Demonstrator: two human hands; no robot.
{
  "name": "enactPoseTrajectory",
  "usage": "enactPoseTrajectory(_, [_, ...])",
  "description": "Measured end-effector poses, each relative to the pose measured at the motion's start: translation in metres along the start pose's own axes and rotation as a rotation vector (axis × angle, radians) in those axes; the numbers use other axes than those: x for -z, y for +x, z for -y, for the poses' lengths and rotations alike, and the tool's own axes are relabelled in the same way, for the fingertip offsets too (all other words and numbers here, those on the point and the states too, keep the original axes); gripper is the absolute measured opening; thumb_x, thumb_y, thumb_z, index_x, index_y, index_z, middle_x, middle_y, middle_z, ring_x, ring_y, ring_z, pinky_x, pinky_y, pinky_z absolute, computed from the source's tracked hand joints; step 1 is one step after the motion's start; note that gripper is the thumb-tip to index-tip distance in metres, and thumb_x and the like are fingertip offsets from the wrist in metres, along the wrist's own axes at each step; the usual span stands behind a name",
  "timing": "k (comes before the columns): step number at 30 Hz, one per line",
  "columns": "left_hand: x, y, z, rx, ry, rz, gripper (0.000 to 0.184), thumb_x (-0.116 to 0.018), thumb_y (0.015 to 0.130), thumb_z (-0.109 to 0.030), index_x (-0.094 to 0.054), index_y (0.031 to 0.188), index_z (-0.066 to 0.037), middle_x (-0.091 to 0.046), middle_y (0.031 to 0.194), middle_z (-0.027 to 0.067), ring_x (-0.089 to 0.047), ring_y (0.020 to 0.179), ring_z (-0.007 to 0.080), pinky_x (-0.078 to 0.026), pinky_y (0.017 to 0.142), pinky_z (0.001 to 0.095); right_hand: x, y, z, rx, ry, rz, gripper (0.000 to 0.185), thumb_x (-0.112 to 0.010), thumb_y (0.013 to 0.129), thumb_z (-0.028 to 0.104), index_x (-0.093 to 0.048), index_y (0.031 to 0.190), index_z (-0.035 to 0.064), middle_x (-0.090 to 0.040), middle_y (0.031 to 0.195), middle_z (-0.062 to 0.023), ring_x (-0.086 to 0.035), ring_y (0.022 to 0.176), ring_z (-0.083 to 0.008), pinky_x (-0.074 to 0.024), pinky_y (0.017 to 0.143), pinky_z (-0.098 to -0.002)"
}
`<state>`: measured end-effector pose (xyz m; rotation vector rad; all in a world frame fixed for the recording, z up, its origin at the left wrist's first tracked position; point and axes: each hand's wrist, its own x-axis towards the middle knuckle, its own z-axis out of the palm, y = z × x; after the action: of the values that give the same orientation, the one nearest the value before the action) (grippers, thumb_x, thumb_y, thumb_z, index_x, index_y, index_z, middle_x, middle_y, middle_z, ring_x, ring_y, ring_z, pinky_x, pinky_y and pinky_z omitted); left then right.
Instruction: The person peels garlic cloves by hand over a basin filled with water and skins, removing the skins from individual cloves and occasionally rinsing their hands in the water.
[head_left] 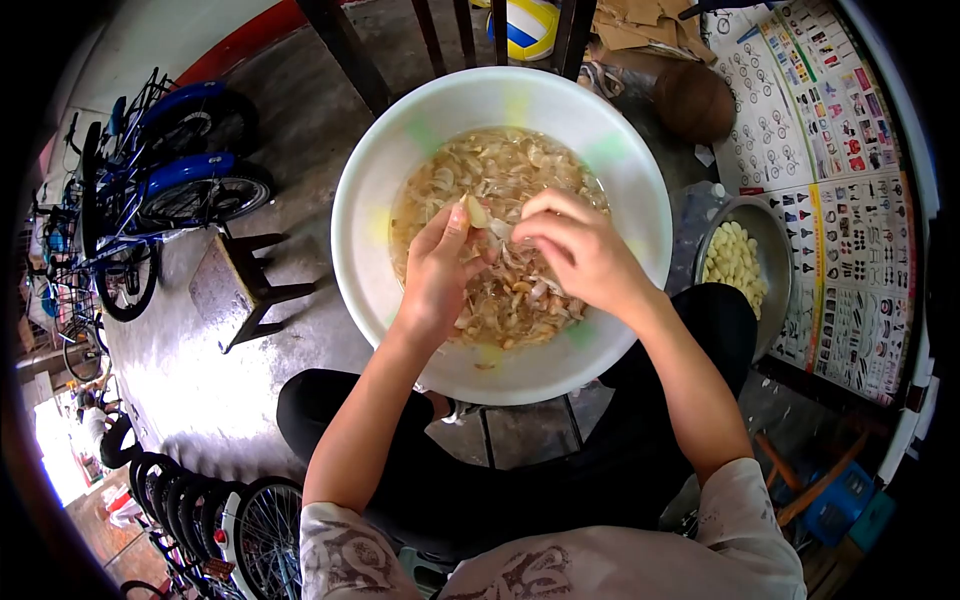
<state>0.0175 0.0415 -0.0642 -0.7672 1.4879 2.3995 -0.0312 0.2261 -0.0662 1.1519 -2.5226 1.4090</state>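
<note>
A large white basin [362, 215] in front of my knees holds water with many loose skins [470, 160] and garlic cloves in it. Above the water, my left hand [436, 268] pinches a pale garlic clove [476, 211] between thumb and fingers. Close beside it, my right hand [585, 250] has its fingers curled together, with a whitish piece of garlic skin [500, 229] at the fingertips. To the right, past my knee, a metal bowl [775, 240] contains peeled garlic cloves [733, 262].
Beyond the basin are dark wooden slats [425, 35] and a yellow, blue and white ball [525, 28]. A small wooden stool [240, 285] and several bicycles [170, 170] stand at left. A printed sheet [820, 190] with product pictures lies at right.
</note>
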Motion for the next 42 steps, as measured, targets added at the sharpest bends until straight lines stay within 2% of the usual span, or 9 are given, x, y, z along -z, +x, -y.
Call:
enactPoseTrajectory(6, [0.005,-0.006,0.000,-0.039,0.231,0.150,0.038,-0.045,0.107,-0.028,-0.059,0.128,0.000,-0.062,0.118,0.0079,-0.060,0.105,0.0140,-0.055,0.086,0.0327,0.000,0.006,0.002,-0.038,0.001,-0.153,0.032,-0.068,0.082,-0.005,-0.071,0.111,0.0087,-0.064,0.098,-0.0046,-0.067,0.081,-0.0207,-0.0562,0.069,-0.0309])
enactPoseTrajectory(9, [0.004,-0.010,-0.003,-0.080,0.381,0.263,0.039,-0.045,0.107,-0.027,-0.059,0.127,0.003,-0.062,0.119,0.0087,-0.060,0.106,0.0139,-0.057,0.084,0.0325,-0.003,0.003,-0.003,0.220,-0.172,-0.105,0.027,-0.069,0.076,0.000,-0.074,0.101,0.0115,-0.065,0.092,-0.0010,-0.067,0.079,-0.0172,-0.0570,0.064,-0.0302])
enactPoseTrajectory(18, [0.005,-0.013,-0.011,-0.054,0.553,0.386,0.037,-0.046,0.107,-0.020,-0.057,0.132,0.006,-0.060,0.126,0.0127,-0.060,0.111,0.0185,-0.060,0.085,0.0349,0.003,-0.002,-0.005,0.328,-0.240,-0.069,0.009,-0.071,0.074,0.004,-0.071,0.082,0.0061,-0.067,0.080,-0.0036,-0.066,0.068,-0.0187,-0.0522,0.054,-0.0297])
enactPoseTrajectory(25, [0.019,-0.012,-0.016,0.083,0.460,0.420,0.039,-0.046,0.106,-0.020,-0.054,0.135,0.006,-0.061,0.128,0.0149,-0.061,0.110,0.0201,-0.060,0.088,0.0355,0.006,0.001,0.002,0.409,-0.266,-0.079,0.006,-0.070,0.075,0.004,-0.067,0.081,0.0050,-0.065,0.083,-0.0026,-0.064,0.066,-0.0181,-0.0491,0.051,-0.0299])
enactPoseTrajectory(27, [0.016,-0.016,-0.017,0.094,0.370,0.408,0.040,-0.050,0.105,-0.022,-0.054,0.135,0.005,-0.061,0.125,0.0130,-0.061,0.109,0.0186,-0.058,0.088,0.0349,0.005,-0.003,0.005,0.312,-0.309,-0.053,0.009,-0.068,0.075,0.006,-0.064,0.083,0.0071,-0.062,0.089,-0.0006,-0.065,0.077,-0.0171,-0.0544,0.063,-0.0302])
enactPoseTrajectory(34, [0.011,-0.016,-0.018,-0.028,0.551,0.382,0.034,-0.057,0.102,-0.020,-0.058,0.128,0.002,-0.063,0.122,0.0088,-0.061,0.106,0.0132,-0.052,0.086,0.0287,-0.002,-0.006,0.004,0.241,-0.278,-0.024,0.013,-0.065,0.081,0.006,-0.062,0.093,0.0066,-0.059,0.093,-0.0028,-0.065,0.083,-0.0195,-0.0552,0.068,-0.0325])
enactPoseTrajectory(37, [0.006,-0.016,-0.022,-0.003,0.263,0.166,0.034,-0.059,0.100,-0.013,-0.053,0.130,0.000,-0.066,0.119,0.0086,-0.062,0.104,0.0123,-0.052,0.085,0.0272,0.003,-0.004,0.003,0.183,-0.237,0.015,0.013,-0.066,0.082,0.002,-0.060,0.094,0.0051,-0.060,0.096,-0.0032,-0.065,0.085,-0.0210,-0.0551,0.069,-0.0320])
enactPoseTrajectory(40, [0.011,-0.011,-0.022,-0.079,0.203,0.137,0.039,-0.059,0.099,-0.008,-0.045,0.134,-0.001,-0.067,0.120,0.0098,-0.063,0.105,0.0114,-0.052,0.082,0.0252,0.001,-0.004,0.004,-0.060,0.113,0.060,0.017,-0.066,0.084,-0.002,-0.062,0.100,0.0031,-0.062,0.100,-0.0037,-0.065,0.086,-0.0204,-0.0550,0.071,-0.0301])
enactPoseTrajectory(42, [0.008,-0.013,-0.022,-0.150,0.358,0.155,0.042,-0.058,0.099,-0.004,-0.040,0.137,0.000,-0.067,0.123,0.0132,-0.064,0.105,0.0122,-0.053,0.081,0.0247,0.000,-0.002,0.006,-0.145,0.354,-0.121,0.019,-0.066,0.087,-0.003,-0.065,0.105,0.0023,-0.064,0.104,-0.0042,-0.065,0.086,-0.0176,-0.0551,0.073,-0.0284])
